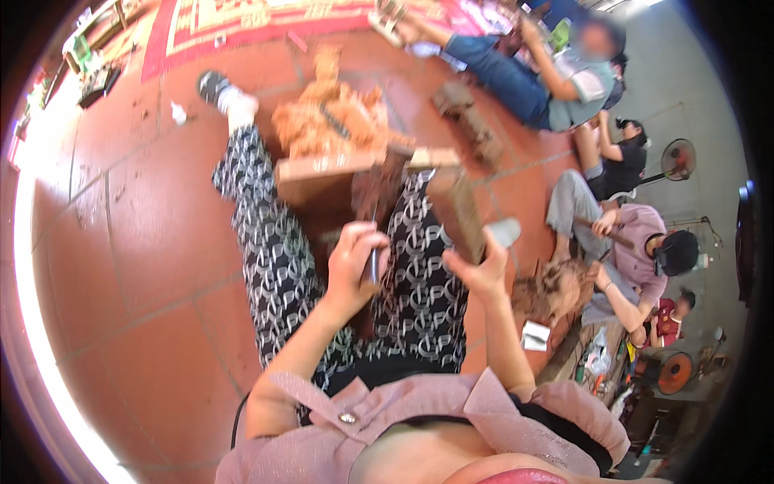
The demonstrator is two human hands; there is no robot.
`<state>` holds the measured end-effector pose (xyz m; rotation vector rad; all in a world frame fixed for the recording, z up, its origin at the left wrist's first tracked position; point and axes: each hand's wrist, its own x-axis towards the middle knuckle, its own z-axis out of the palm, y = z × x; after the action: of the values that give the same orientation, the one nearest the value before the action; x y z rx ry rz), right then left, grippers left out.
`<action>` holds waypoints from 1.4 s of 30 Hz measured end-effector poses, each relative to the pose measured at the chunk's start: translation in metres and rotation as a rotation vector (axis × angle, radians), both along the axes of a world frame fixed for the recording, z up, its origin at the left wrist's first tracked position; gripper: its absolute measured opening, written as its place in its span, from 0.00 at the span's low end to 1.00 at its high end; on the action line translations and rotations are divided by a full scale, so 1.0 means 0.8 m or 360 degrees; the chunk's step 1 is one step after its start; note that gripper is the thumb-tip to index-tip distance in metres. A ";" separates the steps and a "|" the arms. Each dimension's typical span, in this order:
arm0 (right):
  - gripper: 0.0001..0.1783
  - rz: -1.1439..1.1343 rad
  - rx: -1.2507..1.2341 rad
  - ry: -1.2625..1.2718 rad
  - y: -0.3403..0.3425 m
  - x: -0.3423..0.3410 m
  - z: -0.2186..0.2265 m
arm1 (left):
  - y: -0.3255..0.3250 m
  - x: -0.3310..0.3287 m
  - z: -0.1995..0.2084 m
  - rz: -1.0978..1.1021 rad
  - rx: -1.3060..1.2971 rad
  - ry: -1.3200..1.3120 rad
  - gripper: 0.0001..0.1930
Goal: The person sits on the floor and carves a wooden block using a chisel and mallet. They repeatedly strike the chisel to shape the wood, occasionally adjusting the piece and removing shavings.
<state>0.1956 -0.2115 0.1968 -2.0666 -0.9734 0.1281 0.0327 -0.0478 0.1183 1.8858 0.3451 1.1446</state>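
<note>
My left hand [355, 260] is closed around a slim metal chisel [373, 268], which points away from me at a dark brown piece of wood [377, 187]. That wood lies between my knees against a light wooden board [310, 181]. In my right hand [482, 272] is a thick wooden mallet [456, 208], raised over my right thigh and apart from the chisel. Past the board sits an orange carved wood piece [347, 117], with a dark narrow tool [334, 119] lying on it.
Another dark wood piece [469, 125] rests on the tiled floor [137, 266] ahead to the right. On my right a person in a pink shirt [641, 234] works beside a brown carving [560, 289]. A white card [535, 335] and a fan [676, 373] are nearer.
</note>
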 end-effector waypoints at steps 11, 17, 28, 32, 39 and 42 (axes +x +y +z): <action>0.23 -0.0044 -0.0036 -0.0014 0.004 -0.006 0.007 | 0.030 -0.006 0.005 0.0195 -0.0360 -0.0058 0.11; 0.22 -0.0086 0.0049 -0.0024 0.007 -0.013 0.005 | 0.010 0.004 0.003 0.0197 -0.0153 -0.0008 0.12; 0.24 -0.0018 0.0020 0.0046 -0.002 -0.006 -0.003 | -0.005 -0.005 -0.003 0.0248 -0.0060 -0.0109 0.14; 0.26 0.0047 -0.0057 0.0126 -0.009 -0.004 0.009 | -0.019 -0.017 -0.006 0.0142 -0.0279 -0.0102 0.15; 0.24 0.0282 -0.0290 -0.0624 -0.004 0.020 0.110 | -0.023 -0.011 -0.019 0.0150 -0.0036 -0.0153 0.16; 0.26 0.0707 -0.0287 -0.1209 0.031 0.039 0.171 | -0.025 -0.007 -0.019 0.0207 -0.0172 -0.0130 0.15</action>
<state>0.2265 -0.1863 0.3332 -2.0485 -1.9352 -0.3839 0.0270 -0.0674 0.1032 1.7380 0.4802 1.2601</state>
